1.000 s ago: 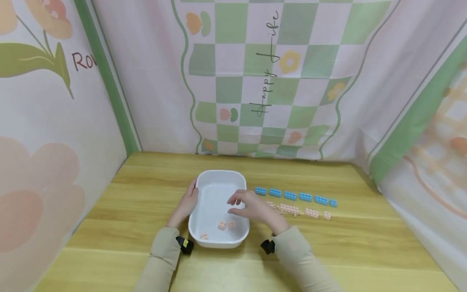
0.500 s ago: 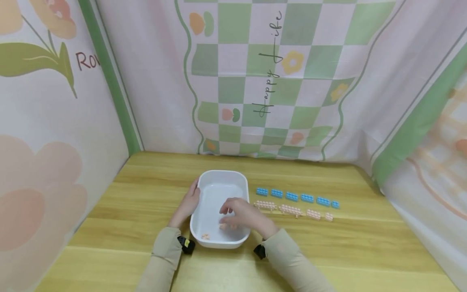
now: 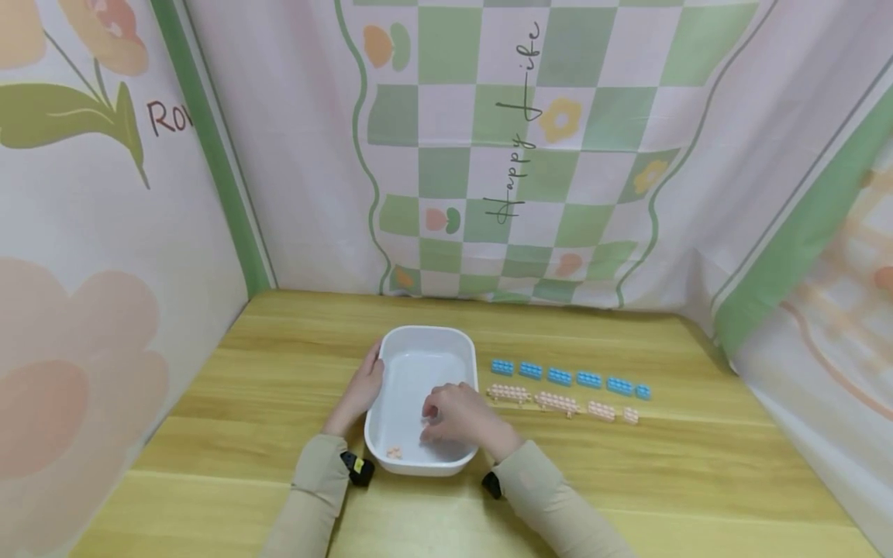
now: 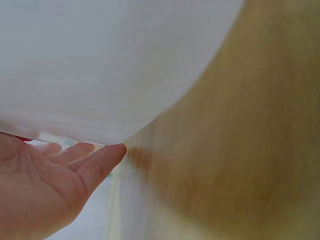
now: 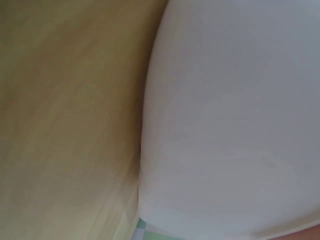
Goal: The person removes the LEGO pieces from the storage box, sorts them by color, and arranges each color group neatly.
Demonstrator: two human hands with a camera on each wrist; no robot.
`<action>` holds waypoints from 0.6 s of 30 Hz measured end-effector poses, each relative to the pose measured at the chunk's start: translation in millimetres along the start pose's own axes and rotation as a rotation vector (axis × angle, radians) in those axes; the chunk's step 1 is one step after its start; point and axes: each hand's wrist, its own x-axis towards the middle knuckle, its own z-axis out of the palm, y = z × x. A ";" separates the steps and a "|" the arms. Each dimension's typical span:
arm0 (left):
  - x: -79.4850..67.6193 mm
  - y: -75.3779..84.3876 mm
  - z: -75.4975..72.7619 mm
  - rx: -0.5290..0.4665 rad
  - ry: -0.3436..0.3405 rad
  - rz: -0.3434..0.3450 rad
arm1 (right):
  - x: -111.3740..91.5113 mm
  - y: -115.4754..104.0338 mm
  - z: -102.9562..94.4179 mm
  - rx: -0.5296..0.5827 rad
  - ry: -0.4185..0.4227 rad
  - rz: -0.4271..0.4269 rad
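Observation:
A white rectangular tub (image 3: 415,372) stands on the table, held at its left side by my left hand (image 3: 363,391). In the left wrist view, the fingers of the left hand (image 4: 65,180) touch the tub's rim. My right hand (image 3: 460,418) reaches inside the tub with bent fingers, low over the right part of its floor. Its hand covers the spot where small peach pieces lay, so whether it grips one is hidden. A small peach building block (image 3: 394,452) lies in the near left corner. The right wrist view shows mainly the tub's outer wall (image 5: 225,125).
Right of the tub runs a row of several blue building blocks (image 3: 560,376). Nearer me lies a row of several pale pink building blocks (image 3: 556,402). The wooden table (image 3: 279,341) meets a checked curtain (image 3: 502,201) at the back.
The right hand has come down and left into the tub, over two peach pieces that were visible before. The left hand stays at the tub's left side.

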 end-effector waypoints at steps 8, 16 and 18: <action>-0.1 -1.0 0.4 -0.006 0.003 -0.008 | -2.6 -0.4 -2.3 -0.055 -0.007 -0.023; 0.8 -2.3 1.2 0.000 0.007 0.003 | -4.6 -0.3 -3.0 -0.096 -0.022 -0.045; 1.1 -2.5 1.0 -0.003 0.004 -0.001 | -4.7 -0.2 -3.0 -0.098 -0.018 -0.051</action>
